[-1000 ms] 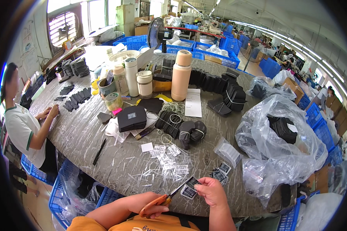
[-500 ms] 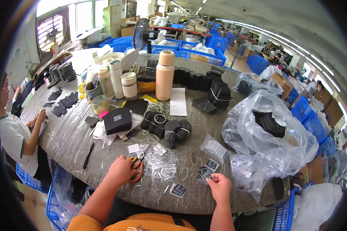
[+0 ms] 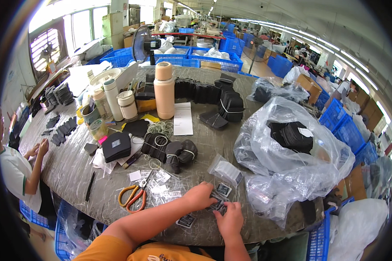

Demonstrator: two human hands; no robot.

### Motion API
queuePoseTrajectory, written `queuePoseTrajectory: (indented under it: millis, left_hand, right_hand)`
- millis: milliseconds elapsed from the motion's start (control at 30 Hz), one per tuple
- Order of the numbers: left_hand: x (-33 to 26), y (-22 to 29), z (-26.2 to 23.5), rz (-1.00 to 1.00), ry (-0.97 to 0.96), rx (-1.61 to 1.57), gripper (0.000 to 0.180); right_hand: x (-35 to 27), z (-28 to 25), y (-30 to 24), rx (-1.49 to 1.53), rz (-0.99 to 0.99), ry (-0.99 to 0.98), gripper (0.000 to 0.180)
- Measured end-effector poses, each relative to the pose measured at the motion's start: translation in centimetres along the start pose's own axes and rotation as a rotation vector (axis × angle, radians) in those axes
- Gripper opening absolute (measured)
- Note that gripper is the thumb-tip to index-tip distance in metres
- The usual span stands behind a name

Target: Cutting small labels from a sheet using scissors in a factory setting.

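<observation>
A long grey worktable (image 3: 74, 174) fills most of the view, its surface covered in clear wrinkled film. On its right side sits a big clear plastic bag (image 3: 292, 152) holding stacked black pieces. Toward the middle stands a tall beige flask (image 3: 164, 89), with a white sheet of paper (image 3: 183, 118) lying just beside it and bundles of black pieces (image 3: 174, 150) bound with rubber bands in front. Nearer the person lie orange-handled scissors (image 3: 133, 196), flat on the table and well left of both hands (nobody is touching them).

At the near edge, the left hand (image 3: 200, 196) rests palm down on a small heap of small packets (image 3: 220, 195), clear sleeves with dark square pieces inside; its fingers are curled together over the heap, though whether they actually pinch one cannot be told. The right hand (image 3: 229, 219) lies just beside it, touching the same heap from below, fingers bent and close together, their grip likewise hidden. One more such packet (image 3: 186, 221) lies apart, just left of the right hand.

At the far left edge another person's hand (image 3: 42, 145) hovers over the table.
</observation>
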State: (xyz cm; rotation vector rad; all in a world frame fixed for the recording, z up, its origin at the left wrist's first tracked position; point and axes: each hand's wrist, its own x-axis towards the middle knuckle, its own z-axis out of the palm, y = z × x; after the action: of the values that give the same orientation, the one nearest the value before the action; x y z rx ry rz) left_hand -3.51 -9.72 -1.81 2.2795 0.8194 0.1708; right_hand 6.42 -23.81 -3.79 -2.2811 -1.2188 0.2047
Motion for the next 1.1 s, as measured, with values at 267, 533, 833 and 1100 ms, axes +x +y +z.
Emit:
queuePoseTrajectory:
  millis: [267,533,833,1100]
  left_hand:
    - [0.2,0.5,0.9,-0.024,-0.116,0.092,0.052]
    - [-0.2,1.9,0.8,-0.136,-0.189,0.149,0.052]
    - [-0.8,1.8,0.9,-0.048,-0.169,0.222,0.047]
    - [-2.1,2.5,0.4,-0.041,-0.149,0.072,0.038]
  right_hand:
    - [-0.3,-1.0,0.3,0.124,-0.072,0.019,0.059]
    - [0.1,-1.5,0.9,0.135,-0.103,-0.093,0.061]
    - [0.0,-1.8,0.9,0.165,-0.141,-0.072,0.061]
    - [0.0,-1.7,1.0,0.265,-0.166,-0.013,0.057]
